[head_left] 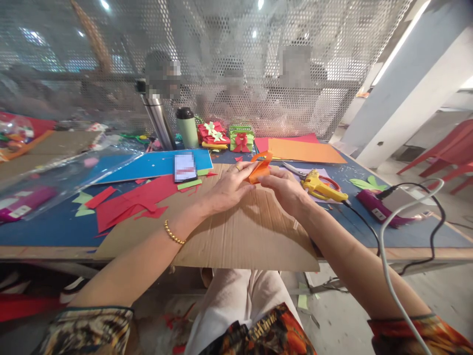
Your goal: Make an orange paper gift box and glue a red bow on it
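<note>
A small orange craft piece [260,172], with a strip looping up at its top like a handle, stands between my hands over the cardboard sheet [236,236]. My left hand [234,185] closes on its left side, fingers stretched along it. From the right, my right hand [283,187] pinches its lower edge with bent fingers. The fingers partly hide the piece. Just beyond my right hand lie a yellow glue gun [320,186] and scissors [293,170] on pale paper.
Red sheets [129,209], a phone [185,166] and a blue board [129,167] lie left. Behind stand a steel flask [159,121], a green tumbler [187,128] and a small green box with a red bow [241,139]. Cables [384,236] and a purple power strip [380,207] occupy the right.
</note>
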Demonstrator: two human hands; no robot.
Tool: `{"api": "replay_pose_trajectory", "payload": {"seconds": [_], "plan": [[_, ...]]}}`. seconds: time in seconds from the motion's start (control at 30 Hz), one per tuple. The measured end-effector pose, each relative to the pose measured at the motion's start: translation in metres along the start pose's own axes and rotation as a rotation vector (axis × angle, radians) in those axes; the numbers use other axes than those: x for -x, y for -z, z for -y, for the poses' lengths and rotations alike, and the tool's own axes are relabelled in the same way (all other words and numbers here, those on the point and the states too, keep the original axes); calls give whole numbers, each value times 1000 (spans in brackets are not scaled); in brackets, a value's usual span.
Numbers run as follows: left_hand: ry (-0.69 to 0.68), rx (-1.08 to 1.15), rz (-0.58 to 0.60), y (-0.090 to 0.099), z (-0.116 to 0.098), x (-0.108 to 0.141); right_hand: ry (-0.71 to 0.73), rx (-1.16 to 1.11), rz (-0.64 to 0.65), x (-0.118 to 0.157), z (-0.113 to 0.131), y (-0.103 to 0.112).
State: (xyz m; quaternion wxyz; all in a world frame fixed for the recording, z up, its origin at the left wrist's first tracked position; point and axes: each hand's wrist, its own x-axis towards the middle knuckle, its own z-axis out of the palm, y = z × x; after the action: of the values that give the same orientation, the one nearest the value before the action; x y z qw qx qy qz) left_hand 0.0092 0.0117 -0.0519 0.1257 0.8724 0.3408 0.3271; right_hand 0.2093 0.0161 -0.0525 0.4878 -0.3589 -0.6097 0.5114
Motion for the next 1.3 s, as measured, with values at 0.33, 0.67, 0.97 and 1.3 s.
{"api": "replay_pose_trajectory", "payload": {"seconds": [0.33,0.67,0.97,1.3], "plan": [[44,-32,8,-1,-2,1,-17,3,21,1,2,0],[158,-10,-128,-12,2,-1,72,110,133,4,5,-2],[258,137,-282,-9,1,-5,146,140,133,6,4,-4],[332,543,-433,-7,8,-11,276,341,-105,7,10,1]]}}
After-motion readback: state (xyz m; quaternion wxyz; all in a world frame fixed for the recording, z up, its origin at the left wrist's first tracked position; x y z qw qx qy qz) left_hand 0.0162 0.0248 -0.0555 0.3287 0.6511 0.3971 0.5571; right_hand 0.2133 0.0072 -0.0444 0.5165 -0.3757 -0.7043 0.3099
